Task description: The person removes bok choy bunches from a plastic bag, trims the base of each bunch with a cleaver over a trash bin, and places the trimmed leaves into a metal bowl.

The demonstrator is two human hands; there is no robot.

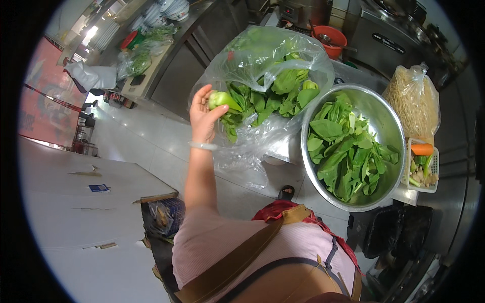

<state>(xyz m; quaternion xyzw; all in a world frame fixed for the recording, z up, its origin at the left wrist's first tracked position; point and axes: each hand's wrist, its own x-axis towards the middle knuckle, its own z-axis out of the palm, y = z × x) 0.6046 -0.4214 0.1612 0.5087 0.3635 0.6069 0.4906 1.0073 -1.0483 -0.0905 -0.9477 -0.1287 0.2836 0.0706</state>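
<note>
My left hand (204, 113), a white bangle (203, 146) at its wrist, grips a head of bok choy (223, 100) by its pale base. The leaves of that head point right, over a large clear plastic bag (261, 72). More bok choy (290, 81) lies in the bag, partly covered by its film. To the right stands a big stainless steel bowl (392, 189), with loose green leaves (344, 151) heaped toward its left side. My right hand is out of view.
Beyond the bowl are a bag of dry noodles (411, 102) and a white plastic basket (434, 185) holding a carrot (422, 149) and ginger. A red basin (333, 36) with utensils sits behind. Patterned bowls (176, 9) and bagged greens (138, 62) occupy the left counter (155, 72).
</note>
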